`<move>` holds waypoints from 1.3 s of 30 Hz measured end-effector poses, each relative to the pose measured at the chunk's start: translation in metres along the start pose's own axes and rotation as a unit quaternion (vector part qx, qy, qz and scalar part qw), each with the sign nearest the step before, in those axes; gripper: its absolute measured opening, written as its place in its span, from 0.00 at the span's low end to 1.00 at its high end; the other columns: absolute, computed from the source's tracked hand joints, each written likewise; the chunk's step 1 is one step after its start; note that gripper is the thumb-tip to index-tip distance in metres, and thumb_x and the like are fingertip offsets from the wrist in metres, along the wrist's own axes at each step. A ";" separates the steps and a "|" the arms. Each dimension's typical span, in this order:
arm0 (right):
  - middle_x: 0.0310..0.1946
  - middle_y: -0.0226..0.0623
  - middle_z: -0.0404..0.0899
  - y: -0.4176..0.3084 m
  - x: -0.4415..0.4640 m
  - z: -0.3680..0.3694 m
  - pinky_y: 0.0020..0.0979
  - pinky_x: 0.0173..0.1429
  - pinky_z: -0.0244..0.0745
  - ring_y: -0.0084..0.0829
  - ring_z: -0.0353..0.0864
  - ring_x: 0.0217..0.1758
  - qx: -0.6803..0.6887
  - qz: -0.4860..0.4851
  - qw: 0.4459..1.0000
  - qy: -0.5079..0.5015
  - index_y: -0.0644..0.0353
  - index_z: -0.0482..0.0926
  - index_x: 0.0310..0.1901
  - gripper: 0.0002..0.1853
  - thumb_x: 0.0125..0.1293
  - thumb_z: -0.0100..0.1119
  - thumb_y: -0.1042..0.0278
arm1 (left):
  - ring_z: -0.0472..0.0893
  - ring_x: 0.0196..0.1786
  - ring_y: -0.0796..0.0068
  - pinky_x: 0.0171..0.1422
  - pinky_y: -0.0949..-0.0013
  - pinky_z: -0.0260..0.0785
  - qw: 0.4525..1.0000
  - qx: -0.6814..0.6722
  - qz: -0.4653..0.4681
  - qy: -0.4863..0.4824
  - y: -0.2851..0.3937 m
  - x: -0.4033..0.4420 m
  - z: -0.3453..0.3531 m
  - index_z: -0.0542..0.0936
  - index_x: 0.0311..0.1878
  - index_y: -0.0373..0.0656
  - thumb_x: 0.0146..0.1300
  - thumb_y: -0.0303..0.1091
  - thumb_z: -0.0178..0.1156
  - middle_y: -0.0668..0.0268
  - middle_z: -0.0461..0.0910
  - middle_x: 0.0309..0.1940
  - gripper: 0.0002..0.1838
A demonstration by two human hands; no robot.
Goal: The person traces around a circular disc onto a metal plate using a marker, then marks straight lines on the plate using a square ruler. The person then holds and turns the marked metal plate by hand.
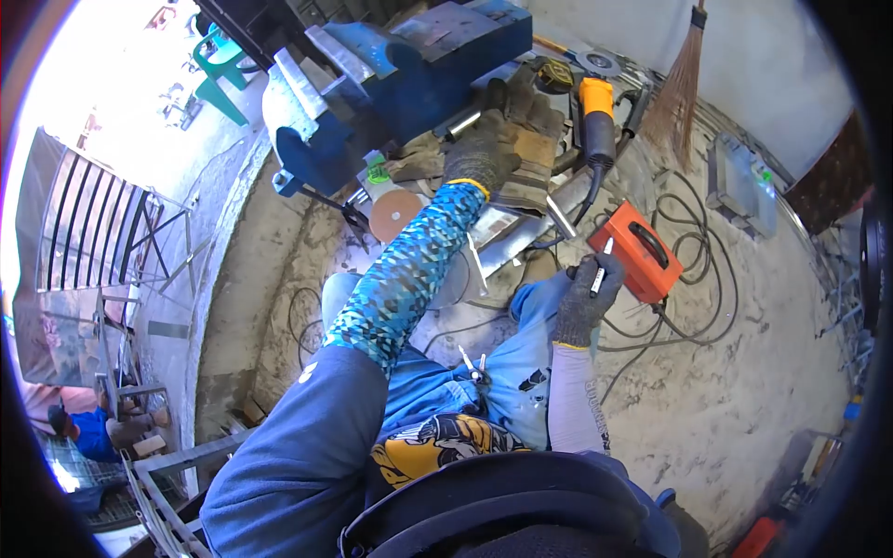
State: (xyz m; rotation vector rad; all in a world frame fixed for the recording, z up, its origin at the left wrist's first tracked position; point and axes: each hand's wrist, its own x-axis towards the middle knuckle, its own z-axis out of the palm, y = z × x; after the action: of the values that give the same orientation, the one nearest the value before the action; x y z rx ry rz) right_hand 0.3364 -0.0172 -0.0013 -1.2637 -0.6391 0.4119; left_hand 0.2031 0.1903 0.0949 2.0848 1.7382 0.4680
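Observation:
My left hand (481, 153), in a dark glove with a yellow cuff, reaches over the cluttered work surface beside the blue vise (400, 84). A short shiny metal tube (462, 124) lies against its left side; its fingers blend into dark gloves and cloth, so their grip is unclear. My right hand (586, 302), gloved too, is closed on a white marker (599, 277) that points upward, just left of the orange-red box (642, 251). Between the hands are a metal bar (561, 217) and a flat metal piece (510, 244).
An orange grinder (597, 116) and a tape measure (554, 76) lie behind, near a broom (684, 88). A brown disc (395, 214) sits left of the pile. Cables (712, 270) coil on the floor. A grey metal case (741, 186) stands at the right.

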 end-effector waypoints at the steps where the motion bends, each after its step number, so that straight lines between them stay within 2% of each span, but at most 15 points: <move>1: 0.37 0.34 0.72 -0.001 0.001 -0.001 0.27 0.38 0.76 0.24 0.75 0.32 -0.002 0.001 1.000 0.006 0.62 0.72 0.46 0.07 0.69 0.57 0.76 | 0.80 0.59 0.44 0.64 0.49 0.71 0.999 -0.029 0.017 0.018 -0.006 0.001 0.004 0.78 0.58 0.48 0.64 0.52 0.59 0.46 0.81 0.54 0.25; 3: 0.37 0.34 0.72 -0.002 0.001 0.000 0.28 0.38 0.76 0.23 0.74 0.32 0.002 0.017 1.000 0.017 0.62 0.71 0.47 0.07 0.70 0.57 0.75 | 0.80 0.58 0.42 0.63 0.47 0.71 0.989 -0.086 0.062 0.099 -0.017 -0.001 0.010 0.79 0.55 0.51 0.71 0.52 0.53 0.44 0.81 0.54 0.19; 4: 0.37 0.34 0.72 -0.003 0.001 -0.001 0.28 0.38 0.76 0.23 0.74 0.32 0.002 0.020 1.000 0.020 0.62 0.71 0.47 0.07 0.70 0.57 0.75 | 0.80 0.58 0.42 0.63 0.47 0.71 0.990 -0.084 0.063 0.095 -0.022 -0.002 0.008 0.79 0.55 0.51 0.71 0.52 0.53 0.44 0.81 0.54 0.19; 9: 0.39 0.36 0.72 -0.001 0.001 -0.001 0.27 0.38 0.75 0.23 0.74 0.32 0.013 0.009 1.000 0.019 0.62 0.72 0.48 0.08 0.70 0.57 0.74 | 0.83 0.51 0.43 0.57 0.49 0.74 0.985 -0.073 -0.061 0.144 -0.048 -0.014 -0.037 0.81 0.47 0.44 0.63 0.50 0.62 0.46 0.84 0.45 0.20; 12: 0.39 0.36 0.72 0.003 0.001 -0.001 0.28 0.38 0.76 0.23 0.75 0.32 0.014 0.012 0.999 0.027 0.62 0.72 0.48 0.08 0.70 0.58 0.74 | 0.84 0.48 0.45 0.55 0.52 0.75 0.984 -0.077 -0.049 0.156 -0.067 -0.022 -0.054 0.81 0.43 0.41 0.58 0.47 0.66 0.48 0.85 0.42 0.19; 16: 0.39 0.36 0.73 0.002 0.000 -0.003 0.28 0.38 0.76 0.23 0.76 0.33 -0.014 0.001 1.000 0.020 0.62 0.73 0.48 0.08 0.71 0.58 0.72 | 0.84 0.46 0.47 0.54 0.52 0.75 0.979 -0.100 -0.021 0.178 -0.072 -0.018 -0.058 0.81 0.43 0.42 0.59 0.40 0.66 0.49 0.84 0.40 0.14; 20: 0.39 0.35 0.73 -0.004 -0.002 0.000 0.27 0.37 0.77 0.23 0.76 0.32 0.009 0.005 1.000 0.026 0.62 0.73 0.49 0.09 0.71 0.58 0.72 | 0.82 0.49 0.44 0.55 0.50 0.74 0.986 -0.094 -0.050 0.130 -0.037 -0.011 -0.054 0.82 0.47 0.43 0.63 0.47 0.62 0.47 0.84 0.41 0.18; 21: 0.40 0.35 0.73 -0.006 -0.003 0.001 0.26 0.37 0.78 0.22 0.76 0.32 0.012 0.011 0.999 0.031 0.62 0.73 0.49 0.09 0.72 0.57 0.72 | 0.82 0.50 0.44 0.56 0.48 0.73 0.980 0.025 0.058 0.187 -0.035 -0.008 -0.053 0.82 0.51 0.44 0.66 0.50 0.58 0.46 0.83 0.42 0.20; 25: 0.42 0.37 0.75 0.001 -0.005 -0.001 0.26 0.38 0.78 0.23 0.77 0.34 0.039 0.018 0.999 0.031 0.63 0.73 0.53 0.10 0.74 0.54 0.69 | 0.83 0.49 0.44 0.58 0.50 0.74 0.966 0.019 0.155 0.204 0.019 0.019 -0.053 0.82 0.53 0.42 0.64 0.42 0.59 0.49 0.85 0.40 0.19; 27: 0.42 0.37 0.75 -0.001 -0.006 0.000 0.26 0.39 0.77 0.23 0.76 0.33 0.040 0.020 0.999 0.023 0.63 0.73 0.53 0.10 0.75 0.53 0.70 | 0.82 0.52 0.44 0.60 0.50 0.73 0.981 0.059 0.170 0.072 0.049 0.050 -0.053 0.82 0.55 0.44 0.67 0.40 0.54 0.49 0.84 0.46 0.18; 28: 0.41 0.37 0.75 -0.001 -0.006 0.002 0.27 0.39 0.76 0.23 0.75 0.33 0.041 0.023 0.999 0.018 0.63 0.72 0.53 0.09 0.76 0.52 0.70 | 0.82 0.52 0.44 0.60 0.50 0.73 0.980 0.058 0.171 0.077 0.058 0.063 -0.050 0.82 0.55 0.44 0.67 0.40 0.54 0.49 0.84 0.46 0.18; 30: 0.41 0.37 0.75 -0.003 -0.007 0.003 0.26 0.39 0.75 0.23 0.75 0.33 0.041 0.027 0.999 0.017 0.63 0.72 0.53 0.09 0.76 0.51 0.70 | 0.82 0.55 0.46 0.64 0.50 0.72 0.988 0.062 0.142 -0.015 0.063 0.096 -0.032 0.82 0.58 0.44 0.69 0.41 0.52 0.47 0.82 0.52 0.20; 36: 0.38 0.34 0.75 -0.005 -0.001 0.001 0.27 0.39 0.73 0.23 0.74 0.33 0.054 0.033 0.998 -0.006 0.62 0.72 0.52 0.11 0.76 0.55 0.66 | 0.80 0.62 0.51 0.69 0.54 0.71 0.978 0.156 0.136 -0.014 0.069 0.160 0.020 0.80 0.63 0.45 0.64 0.45 0.59 0.51 0.80 0.60 0.26; 37: 0.38 0.34 0.74 -0.003 -0.001 0.001 0.26 0.38 0.73 0.23 0.74 0.33 0.058 0.028 0.998 -0.003 0.62 0.72 0.51 0.11 0.76 0.56 0.65 | 0.79 0.64 0.52 0.70 0.54 0.70 0.970 0.215 0.083 -0.081 0.079 0.162 0.014 0.80 0.63 0.44 0.62 0.46 0.61 0.52 0.79 0.63 0.28; 39: 0.38 0.34 0.74 -0.005 0.001 0.000 0.26 0.38 0.73 0.23 0.74 0.32 0.061 0.031 0.998 -0.002 0.62 0.72 0.51 0.11 0.76 0.56 0.65 | 0.79 0.64 0.52 0.70 0.54 0.70 0.961 0.247 0.074 -0.101 0.069 0.180 0.027 0.80 0.62 0.43 0.61 0.47 0.62 0.51 0.79 0.62 0.28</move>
State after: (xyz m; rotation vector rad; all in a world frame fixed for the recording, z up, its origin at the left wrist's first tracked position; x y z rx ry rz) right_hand 0.3364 -0.0177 0.0032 -1.1696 -0.5708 0.4975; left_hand 0.3071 0.3544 0.1067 2.5064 1.7097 -0.1616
